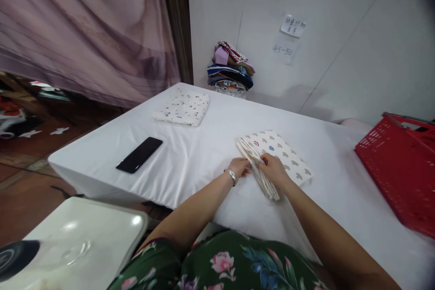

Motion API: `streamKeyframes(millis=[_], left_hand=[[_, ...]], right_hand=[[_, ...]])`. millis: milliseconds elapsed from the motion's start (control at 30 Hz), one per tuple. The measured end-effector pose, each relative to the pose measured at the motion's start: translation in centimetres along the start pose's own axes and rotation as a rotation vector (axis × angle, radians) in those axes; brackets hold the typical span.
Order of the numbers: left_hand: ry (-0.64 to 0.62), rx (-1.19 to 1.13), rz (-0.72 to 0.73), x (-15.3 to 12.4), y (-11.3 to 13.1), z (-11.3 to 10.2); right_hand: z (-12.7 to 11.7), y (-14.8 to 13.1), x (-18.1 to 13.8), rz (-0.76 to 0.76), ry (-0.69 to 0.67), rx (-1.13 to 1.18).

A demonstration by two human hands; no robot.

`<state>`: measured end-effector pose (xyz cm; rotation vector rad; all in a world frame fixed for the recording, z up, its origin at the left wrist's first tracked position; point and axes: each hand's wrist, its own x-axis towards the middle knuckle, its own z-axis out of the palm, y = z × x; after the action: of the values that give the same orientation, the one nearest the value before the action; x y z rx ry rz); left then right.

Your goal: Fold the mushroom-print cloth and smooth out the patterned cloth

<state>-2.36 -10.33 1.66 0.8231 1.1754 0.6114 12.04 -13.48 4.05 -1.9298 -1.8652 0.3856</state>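
Observation:
A folded white cloth with grey-beige shapes and small red and blue marks lies on the table, its layered edge facing me. My right hand is closed on that layered edge, thumb and fingers pinching the layers. On the other side of the edge, my left hand, with a silver bracelet at the wrist, has its fingers curled against the same cloth. Its fingertips are partly hidden by the layers. Farther back to the left lies a second folded white cloth with a small scattered print.
A black phone lies on the white-covered table. A red plastic basket stands at the right. A stack of folded fabrics is by the wall. At lower left is a white plastic surface; a pink curtain hangs behind.

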Motion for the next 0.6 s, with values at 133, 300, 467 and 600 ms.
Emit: streamKeyframes(millis=[133,300,467,600], left_hand=[[0.047,-0.012,0.016,0.3,-0.1,0.3],[0.048,-0.020,0.020,0.5,-0.2,0.7],[0.040,-0.024,0.045,0.4,0.1,1.1],[0.073,-0.038,0.056,-0.1,0.1,1.4]], right_hand=[[0.0,-0.3,-0.1,-0.013,-0.006,-0.049],[0.3,-0.2,-0.3,-0.033,0.039,-0.056],[0.4,-0.5,-0.3,-0.016,-0.015,-0.151],[0.2,-1.3,-0.5,0.002,-0.085,-0.262]])
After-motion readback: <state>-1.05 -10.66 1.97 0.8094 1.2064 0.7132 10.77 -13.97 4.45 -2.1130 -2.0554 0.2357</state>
